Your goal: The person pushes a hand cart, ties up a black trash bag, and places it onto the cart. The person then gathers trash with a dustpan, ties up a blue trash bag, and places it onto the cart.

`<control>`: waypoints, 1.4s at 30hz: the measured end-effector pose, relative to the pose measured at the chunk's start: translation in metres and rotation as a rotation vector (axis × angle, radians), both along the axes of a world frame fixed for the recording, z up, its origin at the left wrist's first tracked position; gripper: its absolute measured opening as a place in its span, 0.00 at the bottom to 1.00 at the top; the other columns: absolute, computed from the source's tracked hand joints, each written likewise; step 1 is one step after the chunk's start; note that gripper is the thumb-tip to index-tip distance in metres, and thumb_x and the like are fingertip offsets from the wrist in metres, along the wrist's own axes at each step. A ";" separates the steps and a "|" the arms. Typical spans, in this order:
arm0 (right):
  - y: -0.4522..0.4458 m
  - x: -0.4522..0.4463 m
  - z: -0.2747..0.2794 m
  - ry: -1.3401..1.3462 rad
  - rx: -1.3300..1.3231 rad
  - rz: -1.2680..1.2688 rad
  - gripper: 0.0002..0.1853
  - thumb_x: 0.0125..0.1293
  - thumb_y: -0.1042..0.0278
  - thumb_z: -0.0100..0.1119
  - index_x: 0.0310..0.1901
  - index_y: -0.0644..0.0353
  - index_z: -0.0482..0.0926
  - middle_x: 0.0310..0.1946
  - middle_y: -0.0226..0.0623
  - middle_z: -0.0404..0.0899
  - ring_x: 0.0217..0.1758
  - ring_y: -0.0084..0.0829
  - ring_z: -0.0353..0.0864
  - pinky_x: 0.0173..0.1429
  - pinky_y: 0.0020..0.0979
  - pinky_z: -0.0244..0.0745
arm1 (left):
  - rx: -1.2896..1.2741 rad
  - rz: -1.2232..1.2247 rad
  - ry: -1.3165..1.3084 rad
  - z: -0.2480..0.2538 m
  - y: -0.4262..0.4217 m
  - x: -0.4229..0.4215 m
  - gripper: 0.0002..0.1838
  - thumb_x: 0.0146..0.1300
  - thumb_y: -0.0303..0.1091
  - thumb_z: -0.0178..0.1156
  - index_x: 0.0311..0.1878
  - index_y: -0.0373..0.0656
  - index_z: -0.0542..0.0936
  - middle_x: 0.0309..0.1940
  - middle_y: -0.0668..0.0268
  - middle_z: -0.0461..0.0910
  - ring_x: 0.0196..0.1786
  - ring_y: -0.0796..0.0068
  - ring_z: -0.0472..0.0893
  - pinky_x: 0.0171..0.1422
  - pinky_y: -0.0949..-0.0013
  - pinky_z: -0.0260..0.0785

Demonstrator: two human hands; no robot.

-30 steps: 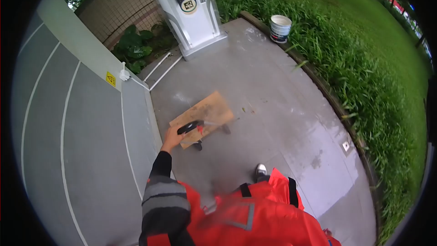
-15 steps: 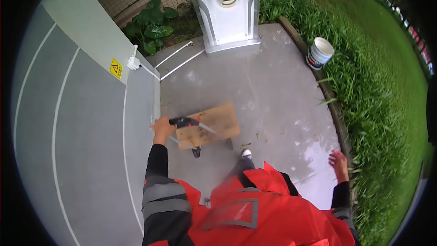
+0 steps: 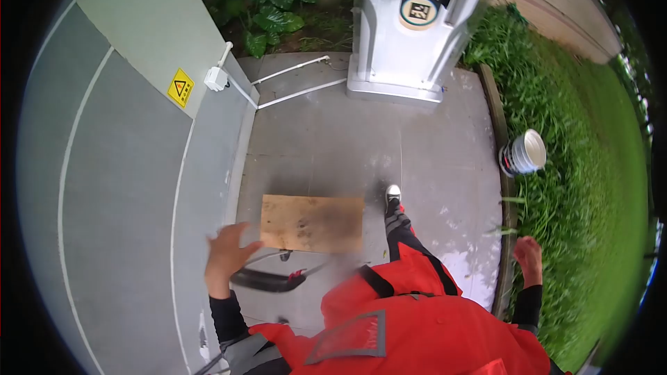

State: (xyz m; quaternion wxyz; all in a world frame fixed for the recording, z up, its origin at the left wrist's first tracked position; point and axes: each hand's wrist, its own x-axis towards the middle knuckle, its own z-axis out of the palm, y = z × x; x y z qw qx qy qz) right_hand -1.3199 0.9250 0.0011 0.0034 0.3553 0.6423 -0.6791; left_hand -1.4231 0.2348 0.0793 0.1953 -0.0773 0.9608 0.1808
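My left hand (image 3: 228,251) is open, thumb and fingers apart, just above the black grip of a trolley handle (image 3: 267,280); I see no fingers wrapped around it. The handle has red pieces near its end and thin metal bars. Ahead of it lies the trolley's rectangular wooden board (image 3: 309,223), stained dark in places, with a small caster (image 3: 285,255) at its near edge. On the far right my right hand (image 3: 529,258) hangs beside the grass, fingers curled in with nothing visible in them.
A white charging post (image 3: 410,42) stands ahead on grey paving. To the left runs a grey wall (image 3: 128,167) with a warning sign (image 3: 180,88) and white pipes (image 3: 299,94). A white bucket (image 3: 522,153) stands at the curb (image 3: 495,104), beside grass (image 3: 583,201).
My left hand has come off the trolley handle, which now sits lower and nearer to me. The view has shifted, a foot has stepped forward, and my right hand's fingers have curled in.
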 end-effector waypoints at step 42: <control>-0.582 -1.136 0.326 1.645 -0.776 1.492 0.24 0.58 0.66 0.53 0.55 0.63 0.63 0.38 0.38 0.77 0.36 0.30 0.77 0.45 0.30 0.72 | 0.799 -0.665 1.392 0.249 -0.136 -0.819 0.47 0.56 0.68 0.48 0.72 0.56 0.42 0.71 0.57 0.35 0.71 0.52 0.39 0.66 0.35 0.47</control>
